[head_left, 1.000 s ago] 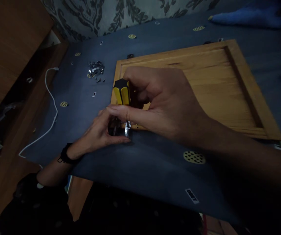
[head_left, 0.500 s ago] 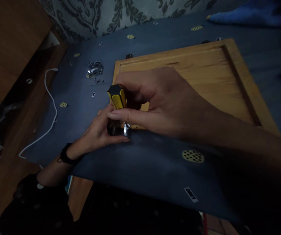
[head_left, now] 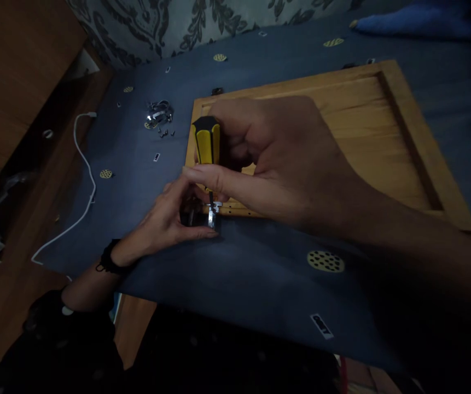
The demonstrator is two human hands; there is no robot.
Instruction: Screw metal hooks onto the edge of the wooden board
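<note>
My right hand [head_left: 272, 158] is closed around the yellow and black handle of a screwdriver [head_left: 207, 143], held nearly upright. Its shaft reaches down to a shiny metal hinge [head_left: 212, 218] at the near left corner of a wooden panel [head_left: 407, 131]. Thumb and fingers of my left hand [head_left: 163, 216] grip the hinge from the left, at the panel's edge. Where the screwdriver's tip meets the metal, any screw is too small to make out. Small dark holes show along the panel's near edge beside the hinge.
Several metal hinges [head_left: 159, 114] lie in a pile on the dark blue patterned cloth [head_left: 235, 268], with several loose screws [head_left: 163, 133] in front of them. A white cable [head_left: 89, 175] curves along the left. Blue fabric [head_left: 416, 23] lies at the back right.
My right hand and the screwdriver have shifted slightly up and to the right, and the handle stands straighter. More of the shaft and hinge now shows. My left hand stays in place.
</note>
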